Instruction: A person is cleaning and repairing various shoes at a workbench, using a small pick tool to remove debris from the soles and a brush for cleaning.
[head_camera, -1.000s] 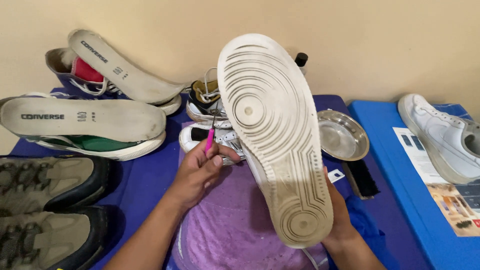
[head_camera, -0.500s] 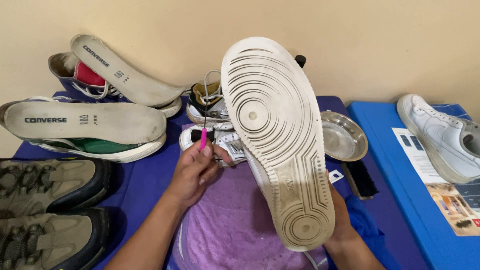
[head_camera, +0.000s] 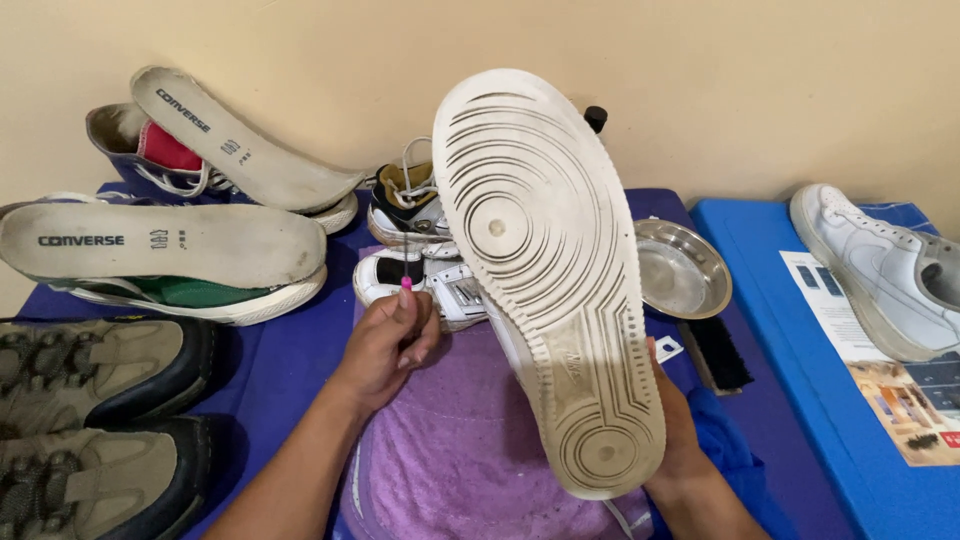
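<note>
Sole (head_camera: 545, 270) of a white sneaker fills the middle of the view, turned up toward the camera, toe high and heel low. Its grooves and round tread rings look grey with dirt. The right hand (head_camera: 675, 440) holds the shoe from behind near the heel; only the wrist and part of the palm show past the edge, so the fingers are hidden but closed around the shoe.

The left hand (head_camera: 385, 340) sits just left of the sole, fingers curled together and pinching a thin pink tool (head_camera: 405, 287) whose tip sticks up above the knuckles. What kind of tool it is cannot be told.

Under both hands lies a purple towel (head_camera: 460, 460) on a dark blue cloth (head_camera: 290, 350). Behind the left hand stand two small sneakers (head_camera: 415, 240), one behind the other. Right of the sole sits a round metal dish (head_camera: 685, 270), with a black brush (head_camera: 720, 355) just in front of it.

At far left, two olive shoes (head_camera: 90, 420) lie side by side. Beyond them a green shoe (head_camera: 180, 290) and a blue shoe (head_camera: 150, 150) each carry a grey insole on top. On the bright blue surface at right, another white sneaker (head_camera: 880, 270) rests beside a printed sheet (head_camera: 880, 370).
</note>
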